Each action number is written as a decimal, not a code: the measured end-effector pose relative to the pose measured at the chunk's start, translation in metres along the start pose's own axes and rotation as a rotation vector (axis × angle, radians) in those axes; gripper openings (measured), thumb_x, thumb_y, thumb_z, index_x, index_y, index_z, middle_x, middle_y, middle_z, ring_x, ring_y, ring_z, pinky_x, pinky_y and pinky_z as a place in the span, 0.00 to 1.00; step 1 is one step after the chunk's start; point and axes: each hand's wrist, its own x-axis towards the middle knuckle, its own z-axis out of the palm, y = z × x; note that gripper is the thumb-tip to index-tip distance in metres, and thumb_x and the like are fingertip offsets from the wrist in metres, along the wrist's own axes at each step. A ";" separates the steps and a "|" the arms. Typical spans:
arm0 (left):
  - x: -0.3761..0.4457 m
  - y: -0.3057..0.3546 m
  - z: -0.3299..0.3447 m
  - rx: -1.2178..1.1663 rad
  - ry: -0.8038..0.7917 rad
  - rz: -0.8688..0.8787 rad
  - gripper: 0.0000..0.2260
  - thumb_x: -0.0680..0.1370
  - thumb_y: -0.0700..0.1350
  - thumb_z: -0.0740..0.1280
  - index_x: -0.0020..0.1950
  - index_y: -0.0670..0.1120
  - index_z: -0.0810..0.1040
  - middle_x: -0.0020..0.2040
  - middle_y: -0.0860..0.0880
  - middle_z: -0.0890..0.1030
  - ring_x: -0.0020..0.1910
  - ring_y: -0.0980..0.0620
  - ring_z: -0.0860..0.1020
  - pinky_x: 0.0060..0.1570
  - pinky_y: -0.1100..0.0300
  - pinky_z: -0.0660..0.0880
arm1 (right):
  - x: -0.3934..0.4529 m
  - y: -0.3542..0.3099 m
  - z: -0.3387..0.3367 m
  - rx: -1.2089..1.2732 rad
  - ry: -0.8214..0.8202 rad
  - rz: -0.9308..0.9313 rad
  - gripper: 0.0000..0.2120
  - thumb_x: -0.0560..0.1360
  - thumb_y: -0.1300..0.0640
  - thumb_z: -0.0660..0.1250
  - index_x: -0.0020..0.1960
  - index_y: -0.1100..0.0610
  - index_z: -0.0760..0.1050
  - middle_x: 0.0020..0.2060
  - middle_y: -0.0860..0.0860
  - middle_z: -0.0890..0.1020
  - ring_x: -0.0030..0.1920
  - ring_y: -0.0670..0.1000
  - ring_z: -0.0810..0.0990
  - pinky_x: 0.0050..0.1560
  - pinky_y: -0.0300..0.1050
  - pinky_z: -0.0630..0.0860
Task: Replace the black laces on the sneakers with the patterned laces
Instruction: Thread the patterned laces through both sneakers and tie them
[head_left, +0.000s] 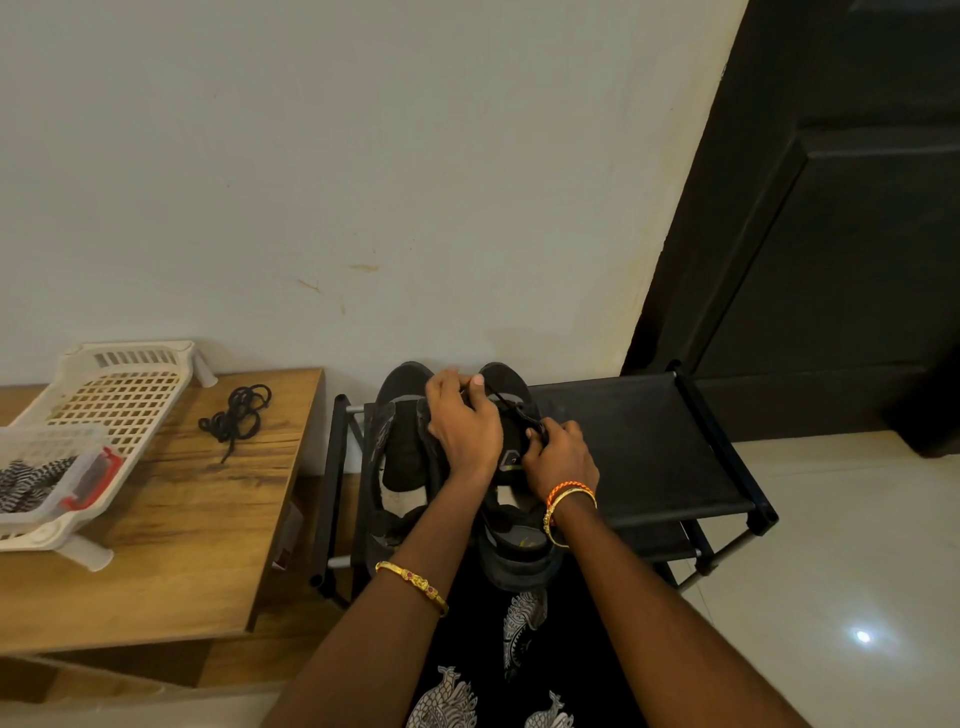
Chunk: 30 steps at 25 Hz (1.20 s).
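Two black sneakers stand side by side on a black shoe rack (639, 441). The left sneaker (400, 447) has no lace in it. My left hand (462, 421) grips the front of the right sneaker (511, 545). My right hand (561, 457) pinches a black lace (511, 408) that runs taut from the shoe's eyelets. A loose black lace (236, 415) lies coiled on the wooden table (171, 519). The black-and-white patterned laces (31, 483) lie in a clear box at the far left.
A white plastic basket (124, 395) lies on the table against the wall. The clear box (78, 467) with red clips rests on its near end. A dark door (831, 234) stands at the right, pale tiled floor (857, 571) below it.
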 end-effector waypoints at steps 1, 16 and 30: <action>-0.001 0.003 0.001 -0.072 -0.073 -0.082 0.06 0.82 0.43 0.59 0.51 0.40 0.73 0.47 0.50 0.75 0.41 0.58 0.74 0.48 0.61 0.72 | 0.000 0.000 0.000 0.002 0.000 -0.002 0.12 0.80 0.51 0.58 0.57 0.55 0.74 0.54 0.54 0.73 0.50 0.53 0.77 0.44 0.47 0.74; -0.008 -0.014 0.013 0.529 -0.325 -0.061 0.08 0.80 0.47 0.63 0.53 0.48 0.81 0.52 0.49 0.82 0.54 0.49 0.77 0.59 0.54 0.64 | -0.001 0.001 0.000 -0.013 -0.006 -0.001 0.11 0.80 0.50 0.57 0.56 0.55 0.74 0.53 0.53 0.73 0.48 0.52 0.76 0.43 0.46 0.74; -0.023 -0.022 -0.003 0.152 -0.156 -0.194 0.06 0.81 0.36 0.55 0.52 0.37 0.71 0.49 0.45 0.68 0.44 0.53 0.67 0.45 0.63 0.62 | 0.001 0.000 0.001 -0.003 0.003 -0.001 0.12 0.80 0.51 0.58 0.58 0.55 0.74 0.54 0.54 0.73 0.50 0.53 0.76 0.44 0.47 0.75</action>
